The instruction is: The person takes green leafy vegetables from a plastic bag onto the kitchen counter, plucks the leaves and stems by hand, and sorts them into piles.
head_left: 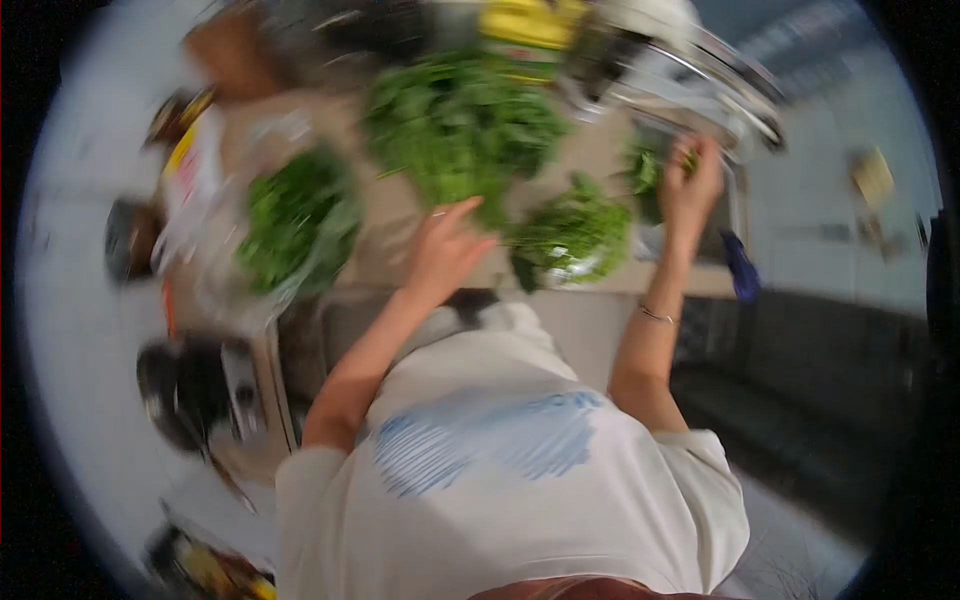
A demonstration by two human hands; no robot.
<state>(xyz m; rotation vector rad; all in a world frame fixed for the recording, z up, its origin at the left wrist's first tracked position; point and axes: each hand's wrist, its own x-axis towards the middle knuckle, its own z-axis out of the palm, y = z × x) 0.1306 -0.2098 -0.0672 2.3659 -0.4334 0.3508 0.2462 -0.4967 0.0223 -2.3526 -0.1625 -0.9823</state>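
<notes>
A large bunch of leafy greens (460, 125) lies on the counter, stems toward me. My left hand (448, 248) is at the stem ends with its fingers apart and nothing visible in them; whether it touches the stems I cannot tell. On the right, my right hand (692, 188) is raised over the sink area, fingers curled round a small bit of green leaf (690, 160). More green leaves (644, 172) show just left of it. Between my hands sits a heap of finer greens (575, 235) with shiny clear wrapping at its front. The picture is blurred.
A clear plastic bag of greens (300, 220) lies at left on the counter (385, 225). Behind stands a yellow container (530, 35). A dish rack (690, 70) is at the back right, a dark blue object (740, 268) at the right edge, and a black pan (185, 395) at lower left.
</notes>
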